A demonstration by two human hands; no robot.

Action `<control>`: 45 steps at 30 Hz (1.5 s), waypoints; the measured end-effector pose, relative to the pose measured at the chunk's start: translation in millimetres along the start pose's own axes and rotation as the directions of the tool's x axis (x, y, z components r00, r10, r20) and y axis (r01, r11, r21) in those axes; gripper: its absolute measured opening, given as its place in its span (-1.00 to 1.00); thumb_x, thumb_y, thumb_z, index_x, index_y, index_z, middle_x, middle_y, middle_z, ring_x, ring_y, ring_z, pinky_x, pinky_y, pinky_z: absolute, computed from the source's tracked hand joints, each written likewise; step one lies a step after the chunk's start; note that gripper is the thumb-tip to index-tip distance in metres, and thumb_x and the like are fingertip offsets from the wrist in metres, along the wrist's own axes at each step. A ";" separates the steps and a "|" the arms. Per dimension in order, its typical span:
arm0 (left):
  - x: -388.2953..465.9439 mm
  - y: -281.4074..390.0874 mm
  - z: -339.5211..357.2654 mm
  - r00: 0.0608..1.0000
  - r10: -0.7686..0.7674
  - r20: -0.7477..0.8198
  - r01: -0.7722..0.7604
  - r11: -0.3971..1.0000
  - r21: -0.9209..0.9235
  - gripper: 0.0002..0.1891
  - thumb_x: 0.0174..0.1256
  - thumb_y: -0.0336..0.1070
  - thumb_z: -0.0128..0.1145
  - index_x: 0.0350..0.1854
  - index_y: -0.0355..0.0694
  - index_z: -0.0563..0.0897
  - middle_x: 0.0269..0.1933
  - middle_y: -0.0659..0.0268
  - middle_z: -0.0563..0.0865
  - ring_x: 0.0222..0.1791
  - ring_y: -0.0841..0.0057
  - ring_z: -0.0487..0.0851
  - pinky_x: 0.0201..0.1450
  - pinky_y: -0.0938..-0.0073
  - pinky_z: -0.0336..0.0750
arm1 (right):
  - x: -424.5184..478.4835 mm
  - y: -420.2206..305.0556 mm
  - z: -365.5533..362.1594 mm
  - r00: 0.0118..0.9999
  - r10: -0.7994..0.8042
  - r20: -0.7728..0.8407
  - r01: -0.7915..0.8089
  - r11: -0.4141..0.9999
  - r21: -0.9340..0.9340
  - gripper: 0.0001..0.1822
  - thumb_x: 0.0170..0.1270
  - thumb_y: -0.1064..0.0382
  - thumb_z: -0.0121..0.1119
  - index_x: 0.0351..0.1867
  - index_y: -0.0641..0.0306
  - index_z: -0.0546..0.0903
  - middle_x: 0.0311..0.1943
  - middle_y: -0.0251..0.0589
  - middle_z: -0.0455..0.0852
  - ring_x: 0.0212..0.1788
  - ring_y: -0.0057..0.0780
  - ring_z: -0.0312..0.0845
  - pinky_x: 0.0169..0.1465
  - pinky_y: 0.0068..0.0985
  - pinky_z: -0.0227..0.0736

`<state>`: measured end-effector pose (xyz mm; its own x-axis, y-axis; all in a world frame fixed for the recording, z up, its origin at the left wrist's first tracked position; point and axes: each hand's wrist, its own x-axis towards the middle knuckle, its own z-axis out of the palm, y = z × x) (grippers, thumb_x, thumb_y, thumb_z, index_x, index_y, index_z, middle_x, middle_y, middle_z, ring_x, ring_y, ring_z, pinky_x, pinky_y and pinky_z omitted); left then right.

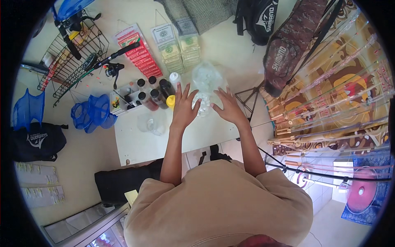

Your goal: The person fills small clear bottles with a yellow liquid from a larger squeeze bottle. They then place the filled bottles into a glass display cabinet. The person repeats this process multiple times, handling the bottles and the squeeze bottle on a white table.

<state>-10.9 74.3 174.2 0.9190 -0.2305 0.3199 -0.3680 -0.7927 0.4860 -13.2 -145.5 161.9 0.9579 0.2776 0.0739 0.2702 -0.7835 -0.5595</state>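
Over a white table (139, 145), my left hand (185, 106) is spread, fingers pointing away from me, just left of a pile of small white pieces (203, 106). My right hand (229, 106) is spread on the pile's other side. Neither hand grips anything. Beyond the pile lies a clear plastic bag (207, 75), seemingly with pale contents. Close to my left hand stand a yellow-capped bottle (170, 101), a white bottle (175, 78) and several black-capped bottles (159, 98). Clear plastic containers or bags (151, 125) sit left of my left forearm.
A white divided box (129, 106) with small items stands at the table's left. A fishing rod with reel (112, 69), wire basket (66, 61) and blue nets (92, 112) are left. A camouflage rod bag (285, 52), a black stand (251, 95) and rods (327, 120) are right.
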 end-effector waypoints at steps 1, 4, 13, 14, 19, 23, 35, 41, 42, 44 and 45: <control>7.1 -0.3 7.5 1.000 -0.012 0.015 0.012 1.000 -0.003 -0.58 0.49 -0.10 0.24 0.30 -0.12 0.66 0.57 -0.04 0.38 0.68 -0.19 -0.02 0.64 -0.11 0.07 | 7.3 9.2 -1.4 1.000 0.004 0.012 -0.005 1.000 0.011 -0.27 0.47 -0.13 0.20 0.53 0.21 0.37 0.60 0.08 0.24 0.70 0.16 -0.17 0.62 0.22 -0.14; 22.9 -8.0 33.4 0.998 -0.045 0.047 0.046 0.999 -0.023 -0.57 0.48 -0.11 0.23 0.31 -0.13 0.65 0.56 -0.06 0.39 0.67 -0.19 -0.02 0.64 -0.11 0.07 | 29.2 36.9 2.2 0.998 0.011 0.055 -0.014 0.998 0.056 -0.28 0.47 -0.12 0.20 0.53 0.19 0.37 0.60 0.06 0.26 0.70 0.16 -0.16 0.62 0.22 -0.13; 37.8 -50.1 105.3 0.984 -0.131 0.120 0.135 0.990 -0.028 -0.58 0.45 -0.11 0.26 0.28 -0.12 0.66 0.55 -0.10 0.39 0.65 -0.24 0.02 0.65 -0.08 0.09 | 79.2 107.8 51.6 0.990 0.001 0.144 -0.013 0.997 0.080 -0.33 0.44 -0.04 0.23 0.50 0.15 0.42 0.56 0.01 0.34 0.68 0.20 -0.11 0.59 0.28 -0.07; 39.2 -54.6 111.3 0.980 -0.146 0.135 0.149 0.989 -0.012 -0.57 0.45 -0.12 0.26 0.29 -0.12 0.65 0.55 -0.11 0.40 0.65 -0.25 0.04 0.65 -0.07 0.10 | 83.3 113.5 56.2 0.989 -0.007 0.149 -0.003 0.997 0.072 -0.34 0.44 -0.03 0.23 0.49 0.15 0.42 0.56 0.00 0.36 0.67 0.20 -0.10 0.59 0.28 -0.07; 50.9 -68.3 140.6 0.975 -0.152 0.164 0.159 0.987 -0.032 -0.53 0.46 -0.14 0.23 0.36 -0.13 0.59 0.55 -0.12 0.38 0.64 -0.26 0.06 0.65 -0.04 0.10 | 102.6 138.6 72.7 0.990 -0.034 0.139 0.031 0.999 0.026 -0.37 0.44 0.03 0.22 0.48 0.15 0.44 0.52 -0.07 0.42 0.66 0.21 -0.05 0.58 0.26 -0.02; 61.5 -76.6 167.0 0.963 -0.156 0.220 0.168 0.985 -0.036 -0.47 0.46 -0.15 0.22 0.43 -0.16 0.51 0.56 -0.13 0.36 0.63 -0.26 0.08 0.65 -0.03 0.12 | 124.7 158.5 87.7 0.991 -0.067 0.116 0.072 0.997 -0.034 -0.38 0.42 0.09 0.20 0.48 0.16 0.44 0.51 -0.11 0.45 0.65 0.20 -0.03 0.60 0.20 -0.02; 67.5 -101.9 203.7 0.908 -0.225 0.354 0.233 0.972 0.020 -0.28 0.46 -0.11 0.15 0.60 -0.23 0.25 0.65 -0.05 0.20 0.67 -0.06 0.07 0.63 -0.10 0.12 | 164.7 177.3 137.7 0.955 -0.083 0.285 0.141 0.972 -0.190 -0.18 0.38 0.26 0.09 0.66 0.07 0.11 0.58 -0.13 0.33 0.70 0.18 -0.18 0.66 0.19 -0.22; 66.2 -105.3 201.6 0.884 -0.264 0.386 0.274 0.961 0.032 -0.28 0.46 -0.09 0.15 0.59 -0.23 0.27 0.66 0.01 0.19 0.68 0.00 0.08 0.63 -0.12 0.13 | 166.1 163.4 143.7 0.960 -0.025 0.279 0.092 0.969 -0.228 -0.22 0.31 0.27 0.20 0.60 0.03 0.28 0.46 -0.10 0.47 0.68 0.15 -0.13 0.67 0.17 -0.29; 65.8 -107.0 203.2 0.886 -0.261 0.384 0.268 0.963 0.037 -0.29 0.46 -0.09 0.15 0.59 -0.23 0.27 0.66 0.01 0.19 0.68 0.00 0.08 0.63 -0.12 0.13 | 165.1 162.3 144.6 0.964 -0.023 0.265 0.087 0.968 -0.233 -0.23 0.29 0.27 0.22 0.57 0.03 0.33 0.43 -0.10 0.51 0.67 0.14 -0.10 0.67 0.15 -0.28; 64.7 -110.6 206.1 0.889 -0.257 0.379 0.259 0.965 0.047 -0.29 0.46 -0.09 0.14 0.58 -0.23 0.28 0.66 0.02 0.20 0.68 0.00 0.08 0.63 -0.12 0.13 | 165.3 160.5 145.7 0.977 -0.036 0.210 0.080 0.976 -0.205 -0.26 0.24 0.29 0.27 0.51 0.02 0.40 0.38 -0.13 0.54 0.63 0.15 -0.03 0.66 0.15 -0.23; 66.8 -108.7 204.9 0.891 -0.253 0.378 0.258 0.965 0.036 -0.29 0.45 -0.09 0.16 0.58 -0.23 0.29 0.65 0.00 0.21 0.67 -0.01 0.09 0.63 -0.11 0.13 | 165.5 164.3 148.1 0.984 -0.035 0.177 0.070 0.979 -0.192 -0.27 0.21 0.30 0.30 0.49 0.02 0.44 0.36 -0.14 0.56 0.62 0.15 0.01 0.66 0.15 -0.20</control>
<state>119.5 29.4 -23.9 0.9651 -0.2182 -0.1447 -0.1127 -0.8449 0.5229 175.3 -146.0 -40.0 0.9153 0.3991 -0.0541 0.3499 -0.8544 -0.3841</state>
